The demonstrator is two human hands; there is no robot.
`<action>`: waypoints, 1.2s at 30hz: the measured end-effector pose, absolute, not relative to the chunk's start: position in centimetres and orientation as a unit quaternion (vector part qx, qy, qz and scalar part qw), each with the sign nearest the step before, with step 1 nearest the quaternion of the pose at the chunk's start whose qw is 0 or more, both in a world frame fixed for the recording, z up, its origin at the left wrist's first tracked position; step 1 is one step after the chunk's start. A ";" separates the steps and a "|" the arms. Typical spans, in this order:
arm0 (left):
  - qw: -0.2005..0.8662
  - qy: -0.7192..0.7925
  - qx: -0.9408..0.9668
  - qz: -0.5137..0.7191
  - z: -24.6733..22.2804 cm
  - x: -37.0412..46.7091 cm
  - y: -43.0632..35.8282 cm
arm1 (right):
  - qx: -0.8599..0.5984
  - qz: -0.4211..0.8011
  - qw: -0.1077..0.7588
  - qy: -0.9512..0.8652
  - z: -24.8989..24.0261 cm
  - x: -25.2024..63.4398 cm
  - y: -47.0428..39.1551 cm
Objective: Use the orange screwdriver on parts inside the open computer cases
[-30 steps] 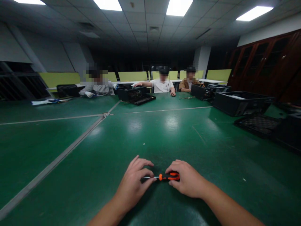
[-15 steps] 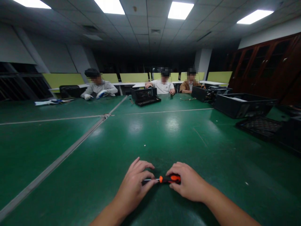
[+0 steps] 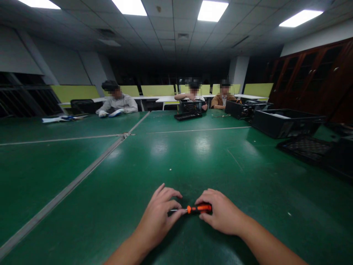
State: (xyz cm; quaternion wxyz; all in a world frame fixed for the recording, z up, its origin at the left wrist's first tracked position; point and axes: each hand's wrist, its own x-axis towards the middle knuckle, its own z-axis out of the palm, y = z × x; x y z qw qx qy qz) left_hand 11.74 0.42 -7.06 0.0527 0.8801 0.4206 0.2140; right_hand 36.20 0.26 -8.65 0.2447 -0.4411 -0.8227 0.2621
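An orange and black screwdriver [image 3: 197, 209] lies sideways between my hands, low over the green table [image 3: 132, 173], its metal shaft pointing left. My left hand [image 3: 160, 208] pinches the shaft between thumb and a finger, with the other fingers spread. The right end of the handle sits in my right hand [image 3: 222, 213], whose thumb and fingers curve round it. The tip is partly hidden by my left hand.
Across the table sit three people, one with gloves [image 3: 110, 113]. A black computer case [image 3: 191, 106] stands before the middle person. More open cases [image 3: 286, 123] and a black panel [image 3: 303, 149] are on the right. Papers or gloves [image 3: 59, 119] lie far left.
The screwdriver handle has turned slightly about its length; my hands have hardly moved. Across the table, the middle person's case has shifted right, and that person's arm now reaches over it.
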 end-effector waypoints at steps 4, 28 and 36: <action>0.054 0.418 0.884 0.204 -7.0 11.8 0.3 | -0.436 0.265 0.248 -0.823 -8.6 36.2 0.2; 0.079 0.406 0.883 0.221 -6.0 11.7 -0.5 | -0.440 0.260 0.222 -0.830 -8.1 36.1 0.1; 0.148 0.402 0.832 0.354 -4.4 9.6 0.6 | -0.431 0.275 0.213 -0.832 -4.2 36.8 -4.0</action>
